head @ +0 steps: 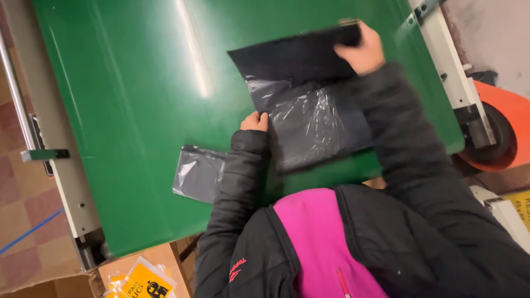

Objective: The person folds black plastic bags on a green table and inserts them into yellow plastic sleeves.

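A dark folded garment (295,55) lies on a green belt surface (138,110), its lower part inside a clear plastic bag (309,124). My right hand (361,51) grips the garment's far upper corner. My left hand (255,122) presses on the bag's left edge, fingers curled over it. Both arms wear black padded sleeves; a pink top shows below.
A second clear zip bag (199,174) lies on the belt left of my left sleeve. A cardboard box with yellow packets (144,281) sits below the belt's near edge. An orange wheeled machine (505,129) stands at right, and a metal frame rail (49,154) runs along the left.
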